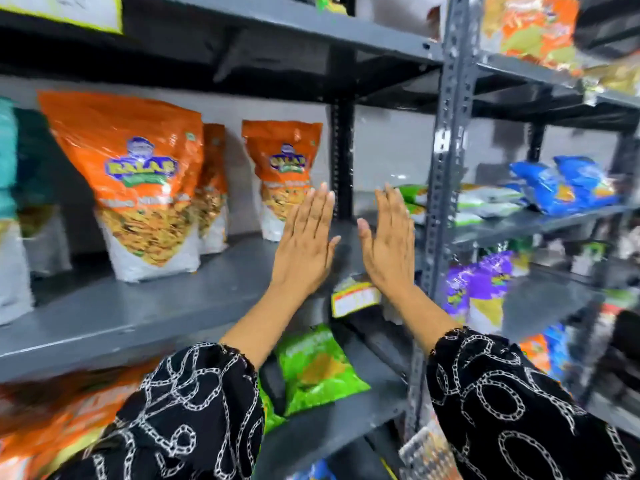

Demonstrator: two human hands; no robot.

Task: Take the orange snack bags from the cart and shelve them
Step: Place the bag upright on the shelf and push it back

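Observation:
Three orange snack bags stand upright on a grey metal shelf (138, 317): a large near one (138, 181), a thin one behind it (213, 188), and one further right (282, 168). My left hand (306, 244) is raised flat with its fingers straight, just right of and in front of the right bag, holding nothing. My right hand (389, 240) faces it palm to palm, a narrow gap apart, also holding nothing. Both hover above the shelf's right end. The cart is out of view.
A perforated grey upright (445, 150) divides this rack from the right rack, which holds blue bags (561, 185), purple bags (485, 282) and green-white packs. A green bag (318, 365) lies on the shelf below, with orange bags (52, 420) at lower left. A price label (353, 299) hangs on the shelf edge.

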